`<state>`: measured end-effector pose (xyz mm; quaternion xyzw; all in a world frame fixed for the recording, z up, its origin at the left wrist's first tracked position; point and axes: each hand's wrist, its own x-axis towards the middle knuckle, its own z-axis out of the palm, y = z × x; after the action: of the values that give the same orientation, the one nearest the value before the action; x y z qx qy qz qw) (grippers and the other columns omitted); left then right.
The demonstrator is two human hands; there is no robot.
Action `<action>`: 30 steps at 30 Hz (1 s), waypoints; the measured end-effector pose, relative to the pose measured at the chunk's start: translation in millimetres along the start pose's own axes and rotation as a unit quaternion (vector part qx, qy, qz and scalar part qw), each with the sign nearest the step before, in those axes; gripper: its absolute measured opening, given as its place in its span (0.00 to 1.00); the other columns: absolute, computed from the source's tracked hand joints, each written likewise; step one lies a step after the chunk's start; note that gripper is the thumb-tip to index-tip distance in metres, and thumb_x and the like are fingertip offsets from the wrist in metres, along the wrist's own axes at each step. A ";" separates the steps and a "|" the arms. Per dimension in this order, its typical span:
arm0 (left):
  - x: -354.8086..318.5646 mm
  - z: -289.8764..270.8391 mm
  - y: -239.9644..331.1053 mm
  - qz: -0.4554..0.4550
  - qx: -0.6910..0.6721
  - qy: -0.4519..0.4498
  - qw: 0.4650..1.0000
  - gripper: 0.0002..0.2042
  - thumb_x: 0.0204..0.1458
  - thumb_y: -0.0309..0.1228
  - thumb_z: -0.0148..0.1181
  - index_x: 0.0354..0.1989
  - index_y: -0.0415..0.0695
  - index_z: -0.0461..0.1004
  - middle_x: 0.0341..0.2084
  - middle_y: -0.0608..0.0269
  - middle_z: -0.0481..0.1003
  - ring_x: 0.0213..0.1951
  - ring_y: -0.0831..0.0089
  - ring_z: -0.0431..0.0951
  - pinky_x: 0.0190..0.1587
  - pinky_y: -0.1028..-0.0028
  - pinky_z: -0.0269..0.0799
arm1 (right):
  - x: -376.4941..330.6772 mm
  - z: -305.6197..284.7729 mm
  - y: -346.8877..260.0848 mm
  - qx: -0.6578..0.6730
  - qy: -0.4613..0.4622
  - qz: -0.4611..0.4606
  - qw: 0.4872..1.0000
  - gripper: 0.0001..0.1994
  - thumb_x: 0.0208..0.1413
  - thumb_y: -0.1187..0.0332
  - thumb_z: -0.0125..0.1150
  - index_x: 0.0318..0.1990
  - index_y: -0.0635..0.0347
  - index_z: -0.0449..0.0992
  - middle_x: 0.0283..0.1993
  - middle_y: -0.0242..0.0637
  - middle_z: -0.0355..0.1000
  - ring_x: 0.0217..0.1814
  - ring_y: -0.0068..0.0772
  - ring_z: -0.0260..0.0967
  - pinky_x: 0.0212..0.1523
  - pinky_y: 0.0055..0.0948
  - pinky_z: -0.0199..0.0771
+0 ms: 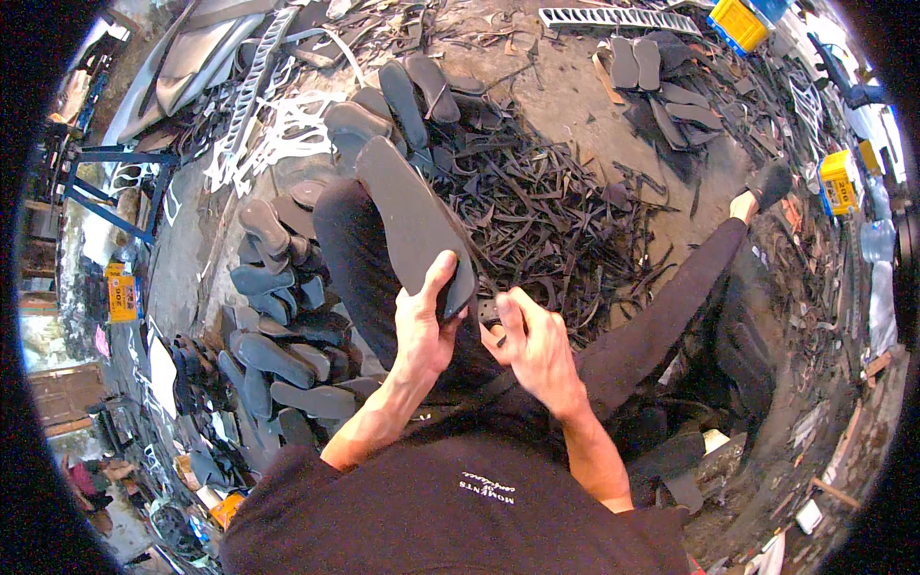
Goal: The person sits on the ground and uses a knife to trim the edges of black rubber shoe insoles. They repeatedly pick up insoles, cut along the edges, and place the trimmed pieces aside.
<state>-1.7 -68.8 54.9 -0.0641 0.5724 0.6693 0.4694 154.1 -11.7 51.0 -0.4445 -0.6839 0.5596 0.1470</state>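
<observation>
A flat grey shoe sole point(412, 211) — smooth, matte and rounded at its ends — is being gripped at its near end by the left hand point(422, 331), with the thumb being pressed on its face. The sole is being held at a tilt beside a dark-trousered leg point(347, 259). Just beside its lower right edge, a small dark piece point(490, 311) marked with dots is being clasped in the curled fingers of the right hand point(541, 350). Beyond, thin black strips point(546, 216) are lying in a tangled heap; dark soles point(273, 362) are being seen piled at left. Small white lettering is being shown upside down on a black shirt point(460, 498), and bold dark print on a yellow container point(839, 184). The sole's underside is being hidden — and much of the dark piece is being covered by fingers, its kind hard to make out.
</observation>
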 end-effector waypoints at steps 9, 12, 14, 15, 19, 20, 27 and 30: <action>13.4 -30.9 -4.9 0.015 0.019 -0.032 0.999 0.19 0.61 0.45 0.72 0.53 0.49 0.77 0.39 0.72 0.82 0.35 0.79 0.81 0.30 0.77 0.75 | 77.6 21.6 -33.6 0.022 -0.020 -0.009 1.000 0.37 0.73 0.34 0.43 0.49 0.64 0.81 0.42 0.66 0.79 0.51 0.76 0.75 0.49 0.59 0.77; 1.6 -26.9 -1.6 0.014 0.065 -0.043 0.997 0.22 0.61 0.44 0.73 0.57 0.48 0.74 0.43 0.67 0.81 0.38 0.76 0.82 0.32 0.74 0.78 | 101.3 19.6 -9.4 0.060 -0.046 -0.001 0.997 0.41 0.72 0.30 0.41 0.44 0.68 0.79 0.36 0.57 0.80 0.43 0.62 0.80 0.47 0.53 0.77; 0.8 -27.5 -0.9 0.024 0.094 -0.044 0.994 0.24 0.59 0.42 0.75 0.59 0.47 0.72 0.45 0.64 0.81 0.41 0.72 0.83 0.35 0.71 0.81 | 106.7 11.8 1.7 0.113 -0.090 0.022 0.989 0.41 0.72 0.28 0.40 0.36 0.64 0.76 0.26 0.39 0.75 0.29 0.37 0.75 0.34 0.42 0.75; 1.3 -26.1 -0.5 0.029 0.109 -0.046 0.993 0.26 0.58 0.41 0.76 0.59 0.46 0.71 0.46 0.63 0.81 0.42 0.70 0.83 0.36 0.70 0.82 | 100.8 8.6 11.1 0.215 -0.095 0.071 0.969 0.38 0.72 0.28 0.38 0.35 0.58 0.75 0.22 0.30 0.68 0.20 0.24 0.65 0.22 0.30 0.66; 30.9 -20.4 -5.7 0.200 0.247 -0.152 0.936 0.17 0.53 0.27 0.78 0.51 0.42 0.85 0.48 0.63 0.82 0.47 0.68 0.82 0.55 0.66 0.77 | 48.0 -37.4 39.2 0.462 -0.142 0.074 0.872 0.38 0.72 0.28 0.38 0.43 0.57 0.77 0.21 0.29 0.69 0.15 0.15 0.55 0.16 0.21 0.55; 46.0 -18.1 -3.7 0.326 0.363 -0.176 0.855 0.21 0.49 0.23 0.77 0.54 0.46 0.85 0.54 0.59 0.78 0.52 0.65 0.80 0.57 0.65 0.76 | 29.7 -43.6 41.6 0.451 -0.125 0.080 0.880 0.39 0.72 0.28 0.36 0.48 0.59 0.78 0.22 0.33 0.73 0.14 0.15 0.55 0.15 0.21 0.53; 69.2 37.3 -34.8 0.343 0.383 -0.245 0.822 0.38 0.61 0.17 0.63 0.80 0.48 0.58 0.71 0.50 0.68 0.55 0.67 0.78 0.53 0.68 0.79 | -40.9 -52.1 95.1 0.391 0.111 0.144 0.902 0.31 0.61 0.59 0.77 0.66 0.64 0.72 0.54 0.32 0.78 0.55 0.26 0.74 0.62 0.30 0.72; 90.8 28.4 -54.5 0.112 0.284 -0.311 0.900 0.26 0.71 0.35 0.60 0.75 0.44 0.64 0.64 0.55 0.76 0.59 0.71 0.77 0.60 0.69 0.75 | -47.7 -47.2 111.5 0.390 0.218 0.127 0.886 0.30 0.62 0.59 0.77 0.66 0.64 0.73 0.55 0.32 0.78 0.56 0.25 0.74 0.62 0.29 0.71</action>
<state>-0.7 -0.2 -30.6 0.3480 0.5668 0.5124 0.5433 263.2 -21.0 -19.2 -0.5450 -0.2990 0.6839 0.3819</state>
